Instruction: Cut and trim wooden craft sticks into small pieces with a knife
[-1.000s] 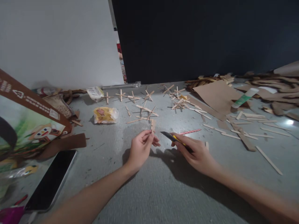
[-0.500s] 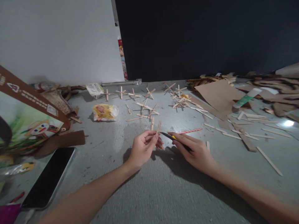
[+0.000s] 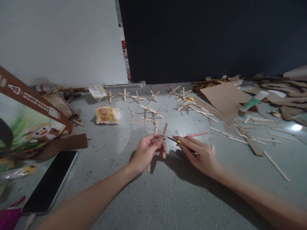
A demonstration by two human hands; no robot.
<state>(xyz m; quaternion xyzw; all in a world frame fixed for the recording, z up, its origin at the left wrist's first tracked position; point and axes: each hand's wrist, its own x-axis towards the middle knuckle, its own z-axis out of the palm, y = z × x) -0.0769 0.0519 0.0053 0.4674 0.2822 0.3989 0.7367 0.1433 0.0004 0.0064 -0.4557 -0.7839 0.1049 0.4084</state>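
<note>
My left hand (image 3: 150,150) is closed on a wooden craft stick (image 3: 165,129), pinched between thumb and fingers. The upper end of the stick points up and slightly right, and its lower end shows under the palm. In my right hand (image 3: 201,156) is a slim black and yellow utility knife (image 3: 178,141), its dark blade pointing left at the stick. Blade and stick look very close; whether they touch I cannot tell. Just behind my left hand another craft stick (image 3: 156,126) lies on the table. Several star-shaped pieces of crossed sticks (image 3: 157,114) stand farther back.
Loose sticks (image 3: 263,120), brown cardboard (image 3: 223,99) and a green-and-white glue stick (image 3: 254,101) lie on the right. A red striped rod (image 3: 195,134) is behind my right hand. On the left are a phone (image 3: 50,182), a printed bag (image 3: 35,118) and a yellow packet (image 3: 108,115).
The held stick has turned and shifted slightly right, and its lower end now shows below my left hand. The knife blade points a little away from my fingers. A small sliver appears on the table.
</note>
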